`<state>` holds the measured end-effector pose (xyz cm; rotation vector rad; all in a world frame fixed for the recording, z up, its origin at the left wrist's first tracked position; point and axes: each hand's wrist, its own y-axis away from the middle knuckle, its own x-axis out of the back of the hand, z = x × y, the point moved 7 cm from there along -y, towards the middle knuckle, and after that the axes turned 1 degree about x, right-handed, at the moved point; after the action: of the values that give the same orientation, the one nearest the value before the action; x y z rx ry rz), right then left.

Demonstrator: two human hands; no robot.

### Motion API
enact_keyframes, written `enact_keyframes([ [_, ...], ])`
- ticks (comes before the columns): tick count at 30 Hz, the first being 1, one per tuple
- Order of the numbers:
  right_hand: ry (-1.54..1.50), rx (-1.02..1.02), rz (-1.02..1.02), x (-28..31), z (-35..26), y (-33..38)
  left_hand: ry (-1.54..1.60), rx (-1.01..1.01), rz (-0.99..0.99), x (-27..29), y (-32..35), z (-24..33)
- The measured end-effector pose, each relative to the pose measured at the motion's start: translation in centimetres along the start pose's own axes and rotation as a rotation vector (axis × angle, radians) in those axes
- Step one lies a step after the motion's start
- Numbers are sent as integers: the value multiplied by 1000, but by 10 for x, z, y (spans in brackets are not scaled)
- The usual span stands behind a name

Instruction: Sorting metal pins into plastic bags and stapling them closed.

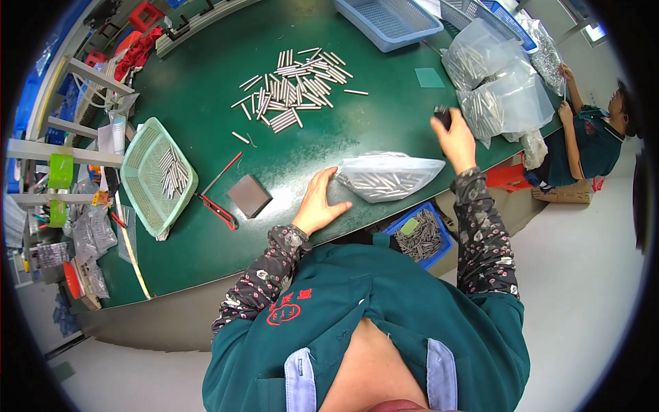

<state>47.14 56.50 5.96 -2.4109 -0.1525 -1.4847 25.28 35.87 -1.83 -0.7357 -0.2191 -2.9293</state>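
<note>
My left hand (pixel 318 204) rests flat on the green table (pixel 206 123), its fingertips touching the near end of a clear plastic bag of metal rods (pixel 388 177). My right hand (pixel 454 137) is raised over the table's right edge and grips a small dark object (pixel 443 115). Beyond it lie larger clear bags of rods (pixel 494 89). A loose pile of short metal rods (pixel 295 88) is spread over the middle of the table.
A pale green basket (pixel 154 175) with a few rods stands at the left, beside red-handled cutters (pixel 218 209) and a grey block (pixel 249 195). Blue baskets (pixel 388 20) sit at the far edge. A blue bin of rods (pixel 422 235) is below the table. Another person (pixel 590 134) works at right.
</note>
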Motion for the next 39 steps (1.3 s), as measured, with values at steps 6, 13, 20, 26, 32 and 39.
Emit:
enact_keyframes([
  [6,421,211,-131,-27,47,30,-112,-104,-43,-30,-8,16],
  [13,-135,637,-218,-23,-10,63,-92,-123,-43,-40,-25,20],
  [20,-1113,194,-619,-81,-19,96,50,-105,-72,-41,-36,16],
  [26,-1080,-30,-708,-99,-5,85,500,144,-48,-43,-45,11],
  [32,-1209,-435,-741,-101,-12,103,527,446,-1,-48,-30,-4],
  [39,-808,-463,-817,-135,23,100,392,673,39,-46,-30,-23],
])
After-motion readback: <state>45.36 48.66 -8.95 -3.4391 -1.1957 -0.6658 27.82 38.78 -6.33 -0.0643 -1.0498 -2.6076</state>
